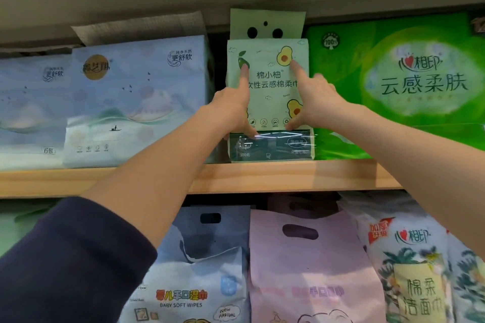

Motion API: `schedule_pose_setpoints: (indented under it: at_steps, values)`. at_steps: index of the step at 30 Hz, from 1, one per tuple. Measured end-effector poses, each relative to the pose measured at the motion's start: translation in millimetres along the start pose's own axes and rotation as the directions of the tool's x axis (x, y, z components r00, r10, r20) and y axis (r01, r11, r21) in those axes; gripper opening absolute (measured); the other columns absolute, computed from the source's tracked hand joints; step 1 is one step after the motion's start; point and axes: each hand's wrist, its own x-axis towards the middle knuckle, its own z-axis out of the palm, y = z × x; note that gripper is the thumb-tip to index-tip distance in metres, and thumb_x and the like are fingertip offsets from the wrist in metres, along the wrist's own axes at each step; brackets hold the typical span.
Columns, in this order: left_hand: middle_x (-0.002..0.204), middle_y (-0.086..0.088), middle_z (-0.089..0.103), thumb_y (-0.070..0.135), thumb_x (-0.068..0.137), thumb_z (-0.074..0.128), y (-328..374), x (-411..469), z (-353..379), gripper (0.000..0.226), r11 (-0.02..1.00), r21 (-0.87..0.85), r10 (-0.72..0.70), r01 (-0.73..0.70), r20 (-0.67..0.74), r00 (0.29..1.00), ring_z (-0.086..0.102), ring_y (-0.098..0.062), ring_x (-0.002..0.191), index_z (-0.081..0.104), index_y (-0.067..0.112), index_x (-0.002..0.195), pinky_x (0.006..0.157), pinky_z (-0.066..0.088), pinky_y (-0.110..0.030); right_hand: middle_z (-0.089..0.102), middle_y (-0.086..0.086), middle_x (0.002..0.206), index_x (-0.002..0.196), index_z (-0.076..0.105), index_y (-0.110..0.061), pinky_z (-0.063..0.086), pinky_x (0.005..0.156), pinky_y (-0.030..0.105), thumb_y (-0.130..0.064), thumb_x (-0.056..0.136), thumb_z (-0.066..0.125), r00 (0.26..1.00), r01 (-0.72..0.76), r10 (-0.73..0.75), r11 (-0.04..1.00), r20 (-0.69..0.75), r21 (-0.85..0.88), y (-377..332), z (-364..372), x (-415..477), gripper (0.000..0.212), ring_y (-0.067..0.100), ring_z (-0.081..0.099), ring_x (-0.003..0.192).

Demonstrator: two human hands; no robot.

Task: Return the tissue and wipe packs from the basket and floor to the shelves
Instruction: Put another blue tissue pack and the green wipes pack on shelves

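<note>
So both hands are up on the pale green avocado pack (267, 92), which stands upright on the upper shelf (157, 181), wedged in the gap between the blue tissue pack (136, 102) on its left and the big bright green pack (409, 81) on its right. The pack's long axis runs straight up and down, and it sits dead ahead of the hands, a bit farther in, so any push from here goes away from the person, straight back into the slot. The left hand (233, 107) and the right hand (312, 97) look about equally close, one on each half of the front face. Each hand has its index finger stretched flat up the front and its thumb down near the clear band at the bottom, the rest of the fingers curled, so it's more pressing than gripping. The pack itself is a soft flat pouch, avocado drawings, a header flap with punched holes sticking up on top, and a see-through dark strip along the bottom. Looks like it's basically seated already, just needs squaring up.
</note>
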Motion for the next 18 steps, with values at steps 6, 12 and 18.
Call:
schedule_pose_setpoints:
  at_steps: [6,12,18]
  values:
    - [0.106,-0.014,0.045,0.027,0.063,0.084,-7,9,4,0.135,0.998,-0.031,-0.045,0.047,0.054,0.998,0.051,-0.025,0.076,-0.026,0.027,0.141,0.045,0.049,-0.031,0.042,0.029,0.127,0.146,0.001,-0.02,0.042,0.089,0.048,-0.02,0.057,0.086,0.999,0.011,-0.008,0.996,0.031,-0.091,-5,5,15,0.123,0.045,0.044,0.117]
    - [0.118,-0.018,0.049,0.027,0.064,0.083,-9,13,7,0.134,0.999,-0.02,-0.037,0.038,0.059,0.998,0.052,-0.026,0.079,-0.026,0.026,0.141,0.05,0.053,-0.033,0.044,0.027,0.127,0.146,0.0,-0.02,0.044,0.083,0.046,-0.019,0.058,0.085,0.999,-0.005,0.01,0.994,0.037,-0.111,-6,7,17,0.122,0.044,0.047,0.113]
    - [0.126,-0.021,0.049,0.032,0.066,0.081,-9,10,6,0.13,0.999,0.036,0.001,-0.003,0.058,0.998,0.05,-0.036,0.111,-0.024,0.019,0.143,0.096,0.042,-0.044,0.043,0.027,0.131,0.146,-0.003,-0.018,0.043,0.09,0.048,-0.017,0.059,0.085,0.997,-0.036,0.046,0.99,0.069,-0.14,-9,4,11,0.124,0.044,0.044,0.118]
